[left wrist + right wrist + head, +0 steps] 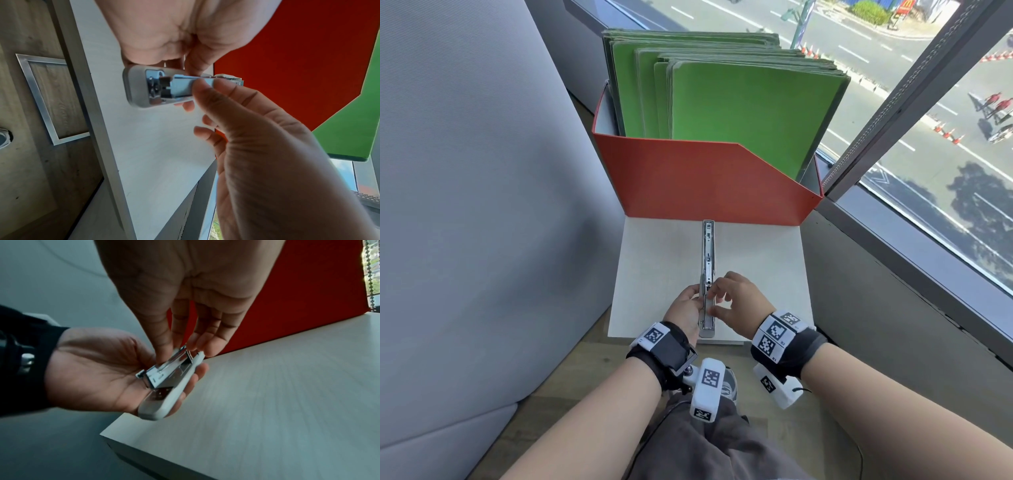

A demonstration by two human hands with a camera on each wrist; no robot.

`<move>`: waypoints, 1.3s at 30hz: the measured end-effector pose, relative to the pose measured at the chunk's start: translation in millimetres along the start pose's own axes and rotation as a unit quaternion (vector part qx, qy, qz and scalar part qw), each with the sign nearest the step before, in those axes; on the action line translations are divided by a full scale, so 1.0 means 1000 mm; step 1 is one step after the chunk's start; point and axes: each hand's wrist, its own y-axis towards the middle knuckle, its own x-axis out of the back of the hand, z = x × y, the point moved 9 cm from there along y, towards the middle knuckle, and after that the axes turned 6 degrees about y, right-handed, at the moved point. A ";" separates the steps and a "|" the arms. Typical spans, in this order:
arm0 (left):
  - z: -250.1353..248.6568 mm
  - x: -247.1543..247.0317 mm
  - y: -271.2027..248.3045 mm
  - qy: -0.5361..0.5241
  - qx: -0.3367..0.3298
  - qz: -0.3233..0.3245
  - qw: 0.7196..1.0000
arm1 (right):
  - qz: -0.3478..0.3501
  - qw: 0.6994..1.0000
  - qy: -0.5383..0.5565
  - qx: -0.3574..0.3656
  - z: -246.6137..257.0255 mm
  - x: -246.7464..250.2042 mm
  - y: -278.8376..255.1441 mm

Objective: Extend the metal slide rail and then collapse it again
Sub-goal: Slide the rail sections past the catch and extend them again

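Note:
The metal slide rail (708, 253) lies lengthwise over the white table (756, 267), its far end close to the red box. My left hand (688, 306) cups the near end from the left and below, fingers curled under the grey outer channel (174, 395) beside its end cap (137, 86). My right hand (727, 296) comes from the right, and its thumb (207, 92) and fingers (164, 352) pinch the shiny inner member (164, 374). The inner member's near end stands a little way off the end cap.
A red file box (705, 181) full of upright green folders (739, 99) stands at the table's far edge. A grey padded wall (465, 205) runs along the left and a window frame (914, 102) along the right. The table's near edge lies just under my wrists.

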 end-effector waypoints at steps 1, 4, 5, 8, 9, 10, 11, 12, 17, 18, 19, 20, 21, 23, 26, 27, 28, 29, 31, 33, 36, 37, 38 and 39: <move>-0.001 -0.001 -0.001 0.000 0.000 0.002 1.000 | -0.007 1.000 -0.007 0.006 0.000 -0.001 -0.001; -0.002 -0.003 -0.004 -0.006 -0.004 0.003 1.000 | -0.018 0.999 -0.042 0.026 0.000 -0.003 -0.005; -0.002 -0.003 -0.004 -0.008 -0.004 -0.001 1.000 | -0.019 0.998 -0.057 0.035 0.001 -0.004 -0.006; -0.002 -0.002 -0.005 -0.011 0.001 -0.009 1.000 | -0.025 0.992 -0.105 0.066 0.006 -0.006 -0.012; -0.002 -0.001 -0.005 -0.009 0.003 -0.010 1.000 | -0.028 0.988 -0.127 0.084 0.010 -0.007 -0.015; -0.002 -0.001 -0.006 -0.005 0.005 -0.012 1.000 | -0.029 0.983 -0.147 0.105 0.013 -0.008 -0.018; -0.002 0.000 -0.006 0.000 0.007 -0.014 1.000 | -0.029 0.979 -0.163 0.121 0.017 -0.009 -0.020; -0.001 0.001 -0.007 0.004 0.007 -0.015 1.000 | -0.024 0.977 -0.167 0.133 0.020 -0.008 -0.020; 0.002 0.000 -0.012 0.043 0.010 -0.010 0.999 | -0.013 0.999 -0.029 0.019 0.011 0.025 0.006; 0.002 -0.001 -0.014 0.042 0.010 -0.007 0.999 | -0.033 0.999 -0.003 -0.010 0.005 0.036 0.016; 0.002 -0.002 -0.016 0.040 0.010 -0.004 0.999 | -0.052 0.997 0.023 -0.047 -0.003 0.044 0.027; 0.002 -0.003 -0.017 0.037 0.010 0.000 0.999 | -0.061 0.993 0.050 -0.088 -0.014 0.048 0.036; 0.002 -0.004 -0.019 0.034 0.010 0.004 0.999 | -0.062 0.986 0.077 -0.131 -0.024 0.050 0.046; 0.003 -0.005 -0.020 0.030 0.009 0.012 0.999 | -0.050 0.969 0.137 -0.198 -0.038 0.046 0.061; 0.008 -0.006 -0.022 0.026 0.019 0.017 0.999 | -0.034 0.941 0.251 -0.226 -0.036 0.040 0.079; 0.009 -0.006 -0.022 0.025 0.024 0.016 0.999 | -0.030 0.933 0.276 -0.230 -0.033 0.038 0.082; 0.011 -0.006 -0.022 0.023 0.028 0.014 0.999 | -0.026 0.930 0.284 -0.230 -0.031 0.038 0.085; 0.012 -0.005 -0.023 0.021 0.031 0.012 0.999 | -0.023 0.932 0.281 -0.229 -0.029 0.038 0.087; 0.013 -0.003 -0.023 0.018 0.036 0.005 0.999 | -0.019 0.939 0.264 -0.219 -0.025 0.038 0.090; 0.012 -0.002 -0.021 0.015 0.038 0.000 0.999 | -0.021 0.950 0.240 -0.200 -0.021 0.042 0.091; 0.012 -0.001 -0.018 0.009 0.050 -0.015 0.999 | -0.028 0.979 0.160 -0.125 -0.005 0.051 0.091; 0.012 -0.001 -0.018 0.007 0.058 -0.019 0.998 | -0.031 0.986 0.132 -0.095 0.003 0.054 0.089; 0.011 -0.002 -0.017 0.005 0.063 -0.022 0.998 | -0.038 0.990 0.115 -0.068 0.009 0.056 0.087; 0.010 -0.002 -0.016 0.005 0.067 -0.024 0.997 | -0.047 0.992 0.107 -0.046 0.015 0.058 0.083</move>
